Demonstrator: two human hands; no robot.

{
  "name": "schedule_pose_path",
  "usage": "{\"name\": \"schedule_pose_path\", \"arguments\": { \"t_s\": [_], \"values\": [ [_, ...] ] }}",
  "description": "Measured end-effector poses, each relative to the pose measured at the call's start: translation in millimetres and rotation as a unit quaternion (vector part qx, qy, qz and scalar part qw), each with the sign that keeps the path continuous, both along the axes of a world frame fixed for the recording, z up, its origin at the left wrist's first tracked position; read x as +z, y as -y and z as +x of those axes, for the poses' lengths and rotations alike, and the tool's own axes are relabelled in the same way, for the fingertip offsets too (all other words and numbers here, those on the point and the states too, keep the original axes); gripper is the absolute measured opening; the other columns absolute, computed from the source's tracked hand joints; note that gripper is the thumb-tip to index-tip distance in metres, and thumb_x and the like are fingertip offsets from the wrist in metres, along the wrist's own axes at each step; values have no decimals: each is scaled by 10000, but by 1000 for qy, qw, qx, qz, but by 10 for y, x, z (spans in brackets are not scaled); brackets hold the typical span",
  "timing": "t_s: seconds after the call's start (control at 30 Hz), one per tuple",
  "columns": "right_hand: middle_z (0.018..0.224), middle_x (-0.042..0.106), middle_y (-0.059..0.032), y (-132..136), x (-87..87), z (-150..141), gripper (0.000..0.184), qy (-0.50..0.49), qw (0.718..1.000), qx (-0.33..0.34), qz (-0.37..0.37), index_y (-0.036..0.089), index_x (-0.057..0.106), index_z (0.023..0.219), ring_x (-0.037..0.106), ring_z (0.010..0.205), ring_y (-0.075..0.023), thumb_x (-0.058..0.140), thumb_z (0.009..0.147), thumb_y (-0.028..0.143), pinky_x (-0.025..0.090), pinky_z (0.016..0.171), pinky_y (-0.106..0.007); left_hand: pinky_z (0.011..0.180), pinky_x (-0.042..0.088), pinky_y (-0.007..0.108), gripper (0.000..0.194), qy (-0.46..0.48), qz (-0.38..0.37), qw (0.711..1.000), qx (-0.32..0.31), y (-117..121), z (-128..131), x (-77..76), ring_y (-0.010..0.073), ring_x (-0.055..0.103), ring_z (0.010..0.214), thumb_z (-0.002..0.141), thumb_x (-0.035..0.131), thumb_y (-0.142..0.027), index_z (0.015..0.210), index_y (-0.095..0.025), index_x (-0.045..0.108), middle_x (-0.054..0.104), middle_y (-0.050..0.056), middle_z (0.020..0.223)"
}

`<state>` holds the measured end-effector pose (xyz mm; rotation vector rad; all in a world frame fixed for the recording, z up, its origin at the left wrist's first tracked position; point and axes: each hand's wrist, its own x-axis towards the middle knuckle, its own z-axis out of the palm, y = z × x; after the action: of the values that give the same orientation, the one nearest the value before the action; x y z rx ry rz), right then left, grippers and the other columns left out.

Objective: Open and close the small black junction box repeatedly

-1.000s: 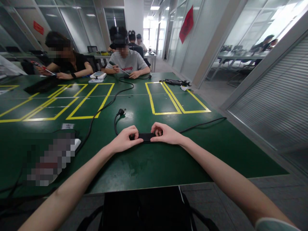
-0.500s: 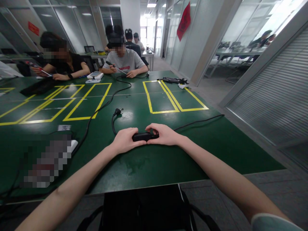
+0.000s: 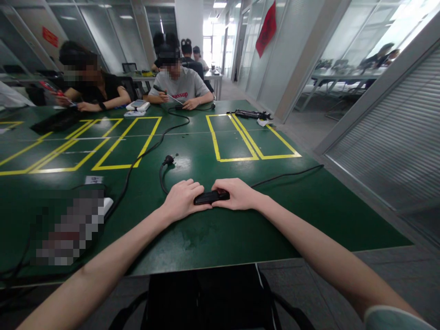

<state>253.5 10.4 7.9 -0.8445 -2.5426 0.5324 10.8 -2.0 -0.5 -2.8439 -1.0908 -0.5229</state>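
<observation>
A small black oblong device (image 3: 210, 197) lies low over the green table (image 3: 220, 233), gripped at both ends. My left hand (image 3: 182, 200) closes on its left end with fingers curled over it. My right hand (image 3: 236, 194) closes on its right end. A black cable runs from under my right hand off to the right table edge (image 3: 292, 173). Another black cord with a plug (image 3: 167, 160) curls just beyond my left hand.
Yellow tape rectangles (image 3: 237, 137) mark the table. A white power strip (image 3: 107, 204) sits left beside a blurred patch. Two people (image 3: 178, 85) work with tools at the far side. A black tool (image 3: 249, 114) lies far right. A dark bag (image 3: 206, 298) sits below the near edge.
The device has turned in my hands from flat to slightly tilted, and both hands have closed in tighter around it. My view has shifted slightly.
</observation>
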Motion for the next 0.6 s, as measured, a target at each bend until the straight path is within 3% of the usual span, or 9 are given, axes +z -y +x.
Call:
{"name": "schedule_pose_path", "arguments": {
  "t_s": [0.23, 0.4, 0.6],
  "values": [
    [854, 687, -86, -4, 0, 9, 265, 39, 995, 23, 85, 178, 672, 909, 645, 826, -233, 616, 988, 425, 435, 731, -320, 689, 369, 312, 591, 12, -13, 1000, 14, 26, 10, 8, 212, 565, 769, 930, 507, -769, 825, -196, 605, 615, 43, 779],
    [942, 693, -84, 1, 9, -17, 283, 61, 995, 21, 71, 183, 632, 1007, 644, 854, -233, 627, 980, 465, 437, 731, -316, 664, 357, 311, 546, 2, -17, 1000, 5, 27, 27, 15, 208, 565, 744, 1004, 448, -686, 796, -199, 583, 615, 39, 747],
    [848, 685, -74, 3, 12, -35, 253, 66, 995, 14, 80, 189, 637, 921, 632, 810, -218, 575, 1016, 414, 422, 726, -315, 685, 377, 307, 570, 10, -35, 999, 22, 24, 23, 19, 204, 577, 729, 962, 488, -733, 788, -198, 582, 614, 34, 737]
  ]
}}
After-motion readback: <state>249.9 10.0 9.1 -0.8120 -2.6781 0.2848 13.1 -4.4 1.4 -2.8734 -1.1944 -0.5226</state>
